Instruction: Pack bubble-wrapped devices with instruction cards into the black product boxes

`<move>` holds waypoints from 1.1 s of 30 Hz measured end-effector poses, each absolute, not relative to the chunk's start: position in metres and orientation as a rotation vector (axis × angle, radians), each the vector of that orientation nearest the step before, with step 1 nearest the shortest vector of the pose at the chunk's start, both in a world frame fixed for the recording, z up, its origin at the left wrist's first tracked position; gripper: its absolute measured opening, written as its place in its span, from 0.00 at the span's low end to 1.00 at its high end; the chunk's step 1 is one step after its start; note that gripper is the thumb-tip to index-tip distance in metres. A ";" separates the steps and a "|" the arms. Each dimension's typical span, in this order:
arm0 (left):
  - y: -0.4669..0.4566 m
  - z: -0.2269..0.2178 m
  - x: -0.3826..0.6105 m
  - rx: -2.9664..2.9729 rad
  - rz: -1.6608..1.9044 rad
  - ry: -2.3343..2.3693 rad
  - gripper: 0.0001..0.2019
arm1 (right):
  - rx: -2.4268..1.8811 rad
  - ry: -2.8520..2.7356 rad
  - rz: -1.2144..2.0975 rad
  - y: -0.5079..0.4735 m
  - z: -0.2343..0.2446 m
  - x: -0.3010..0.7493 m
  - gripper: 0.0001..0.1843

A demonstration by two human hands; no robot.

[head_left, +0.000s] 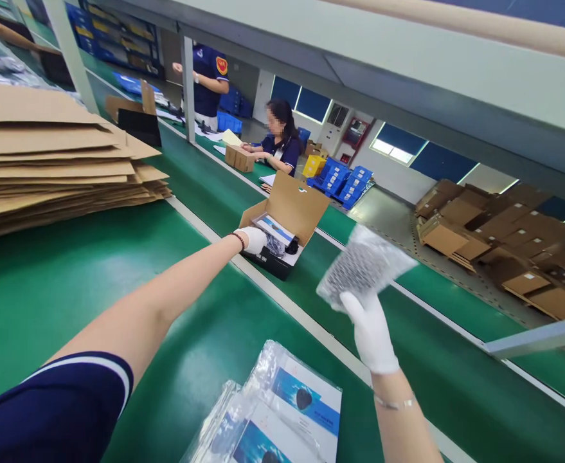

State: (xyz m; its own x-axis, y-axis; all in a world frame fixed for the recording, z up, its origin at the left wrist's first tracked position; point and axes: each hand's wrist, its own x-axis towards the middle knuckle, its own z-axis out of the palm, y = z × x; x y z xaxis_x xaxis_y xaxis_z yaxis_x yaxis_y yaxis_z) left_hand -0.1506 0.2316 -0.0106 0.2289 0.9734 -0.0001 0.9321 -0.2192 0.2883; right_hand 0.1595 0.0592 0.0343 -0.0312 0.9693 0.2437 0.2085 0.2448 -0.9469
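Note:
My left hand (253,240), in a white glove, is closed on the near left edge of an open cardboard box (296,206); some of its fingertips are hidden. The box is black outside and brown inside, with its lid raised. Inside it lie a white and blue printed booklet (275,228) and a clear bag with dark contents (275,245). Also gloved, my right hand (371,334) grips a clear plastic bag (362,263) between thumb and fingers, to the right of the box. Something grey and mesh-like fills the bag; its kind is unclear.
Bagged booklets (306,399) are piled on the green bench in front of me. Flat cardboard (45,161) is stacked at left. A green conveyor (200,193) runs diagonally past, below an overhead shelf (359,58). Two co-workers are across it; another person's arm (7,32) shows upper left.

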 end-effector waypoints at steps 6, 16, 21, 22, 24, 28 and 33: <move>0.223 -0.016 -0.136 2.299 -0.020 1.757 0.21 | -1.494 -2.096 0.453 0.151 0.087 0.101 0.21; 0.213 -0.021 -0.112 2.384 -0.204 1.708 0.23 | -1.745 -2.973 -0.177 0.210 0.089 0.061 0.16; 0.196 -0.025 -0.101 2.487 -0.194 1.641 0.23 | -1.817 -2.885 -0.178 0.210 0.069 0.064 0.19; 0.189 -0.026 -0.098 2.523 -0.156 1.655 0.23 | -1.832 -2.839 -0.203 0.208 0.065 0.067 0.18; 0.178 -0.028 -0.094 2.600 -0.078 1.663 0.22 | -1.858 -2.763 -0.254 0.204 0.060 0.076 0.17; 0.170 -0.021 -0.084 2.600 -0.171 1.552 0.20 | -1.921 -2.709 -0.307 0.202 0.063 0.097 0.17; 0.174 -0.007 -0.063 2.487 -0.308 1.558 0.22 | -1.936 -2.827 -0.247 0.202 0.079 0.117 0.17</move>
